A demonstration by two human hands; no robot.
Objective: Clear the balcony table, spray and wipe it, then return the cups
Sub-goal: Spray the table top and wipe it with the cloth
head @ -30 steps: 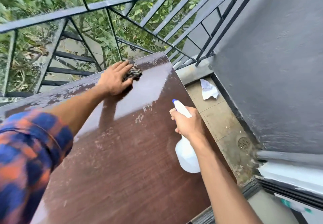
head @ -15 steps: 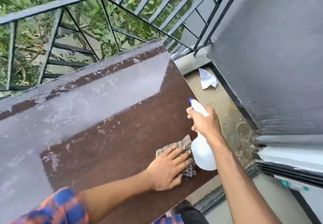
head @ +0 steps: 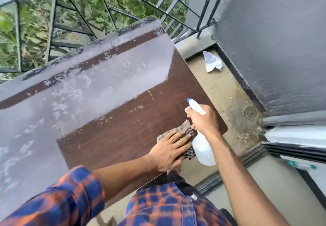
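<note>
The brown balcony table (head: pixel 109 123) fills the middle of the view, its far part shiny and grey with worn patches. My left hand (head: pixel 169 151) lies flat on a checked cloth (head: pixel 183 134), pressing it onto the table's near right corner. My right hand (head: pixel 202 118) grips the neck of a white spray bottle (head: pixel 202 148) with a blue nozzle tip, held upright just past the table's right edge, beside the cloth. No cups are in view.
A dark metal railing (head: pixel 109 10) runs along the far side, with greenery beyond. A grey wall (head: pixel 273 40) rises on the right. On the floor lie a crumpled white paper (head: pixel 212 62) and a round drain (head: pixel 250 112). A door sill (head: pixel 291 136) sits at right.
My left hand swept the cloth from the table's far edge back to the near right corner and stays there. The spray bottle in my right hand has barely moved.
</note>
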